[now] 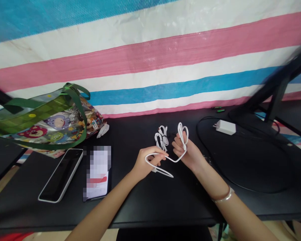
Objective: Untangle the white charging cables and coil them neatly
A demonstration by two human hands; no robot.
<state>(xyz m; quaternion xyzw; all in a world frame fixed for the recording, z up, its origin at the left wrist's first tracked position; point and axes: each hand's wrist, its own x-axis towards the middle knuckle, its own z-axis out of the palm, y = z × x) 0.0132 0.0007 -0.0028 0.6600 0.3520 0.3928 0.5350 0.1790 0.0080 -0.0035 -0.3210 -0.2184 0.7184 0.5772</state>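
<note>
Looping a thin white cable between two bare hands: is that the step in hand?

Yes, that's what shows. The left hand is closed, its fingers curled over a long loop of the cable, and another bend of it sticks out below the palm. The right hand is half-closed, pinching the cable between thumb and fingers, with a narrow loop standing up above them.

And where's the cable, exactly?

Held up between the hands, over a black tabletop. It doesn't seem to rest on the surface, though from this view I can't be sure.

What's the count around it?

Two hands and a second, bundled white cable just behind them. Whether the two cables join, I cannot tell. Left of the hands, two smartphones lie side by side: a white-edged one with a dark screen and another with a blurred-out screen.

Anything else?

One white rectangular plug adapter sits to the right, near a thin black cord. There's also one glossy cartoon-printed tote bag with green straps, at the far left — and behind it all hangs a blue, white and pink striped tarp.
</note>
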